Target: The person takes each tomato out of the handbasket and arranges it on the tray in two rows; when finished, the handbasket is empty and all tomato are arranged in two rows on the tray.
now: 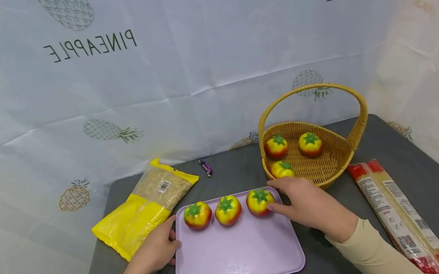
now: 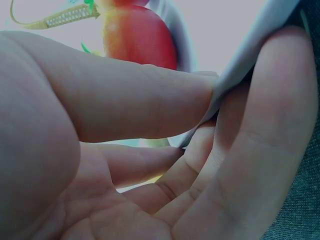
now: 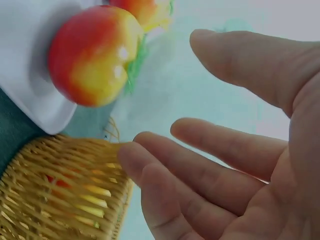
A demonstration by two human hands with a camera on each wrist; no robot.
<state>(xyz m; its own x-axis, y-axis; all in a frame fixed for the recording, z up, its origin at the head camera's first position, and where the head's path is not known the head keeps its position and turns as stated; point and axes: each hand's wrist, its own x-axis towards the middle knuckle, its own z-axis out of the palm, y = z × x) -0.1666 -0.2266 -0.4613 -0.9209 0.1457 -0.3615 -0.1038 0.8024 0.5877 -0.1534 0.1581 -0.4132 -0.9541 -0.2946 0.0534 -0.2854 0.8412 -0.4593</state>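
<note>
A lilac tray point(image 1: 239, 261) lies on the table, with three red-and-yellow tomatoes with green leafy tops in a row along its far side: a left one point(image 1: 197, 215), a middle one point(image 1: 228, 210) and a right one point(image 1: 260, 202). My left hand point(image 1: 153, 249) holds the tray's left edge, thumb on the rim and fingers beneath, as the left wrist view shows. By the tray's far right corner is my right hand point(image 1: 310, 204), thumb and fingers spread apart and nothing in its grasp. In the right wrist view, a tomato point(image 3: 95, 56) sits beyond its fingertips.
A wicker basket point(image 1: 326, 167) with a tall handle stands behind the right hand, holding three more tomatoes. Left of the tray lies a yellow bag point(image 1: 144, 209) of grain-like food. A purple-wrapped candy point(image 1: 206, 168) lies at the back, a long red-ended packet point(image 1: 401, 217) at the right.
</note>
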